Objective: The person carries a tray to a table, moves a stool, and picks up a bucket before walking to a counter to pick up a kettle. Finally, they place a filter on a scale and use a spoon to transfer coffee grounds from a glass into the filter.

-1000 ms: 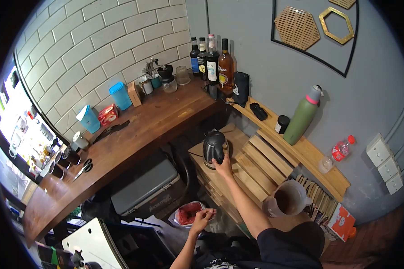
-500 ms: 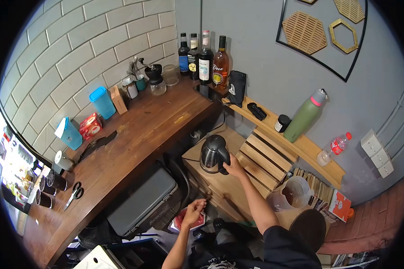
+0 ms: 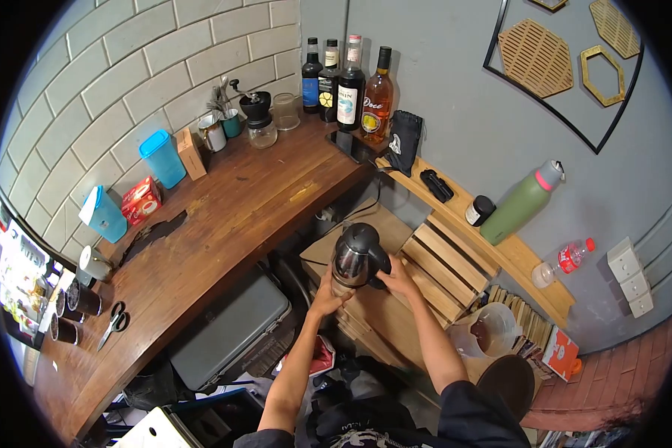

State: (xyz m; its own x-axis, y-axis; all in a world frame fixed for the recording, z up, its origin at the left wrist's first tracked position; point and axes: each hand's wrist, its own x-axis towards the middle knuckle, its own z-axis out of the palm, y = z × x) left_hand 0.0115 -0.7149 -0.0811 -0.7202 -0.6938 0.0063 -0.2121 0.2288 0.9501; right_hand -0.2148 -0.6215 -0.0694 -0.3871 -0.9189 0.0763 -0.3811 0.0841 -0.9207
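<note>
A black kettle with a see-through body (image 3: 353, 256) is over the low wooden surface (image 3: 321, 243) below the counter. My right hand (image 3: 397, 278) is closed round the kettle's black handle on its right side. At the kettle's lower left, my left hand (image 3: 327, 297) touches its body near the base. The fingers of that hand are partly hidden, and whether they grip the kettle is unclear. Slatted wood (image 3: 449, 257) lies just right of the kettle.
The dark wooden counter (image 3: 231, 216) holds scissors (image 3: 115, 322), a hand grinder (image 3: 258, 119) and several bottles (image 3: 349, 93). A narrow shelf (image 3: 511, 254) carries a green flask (image 3: 521, 205). A plastic pitcher (image 3: 489, 330) stands at the right, beside books.
My left hand has moved up and right from the open space below to the kettle's lower side. My right hand stays on the handle. The camera view has shifted slightly.
</note>
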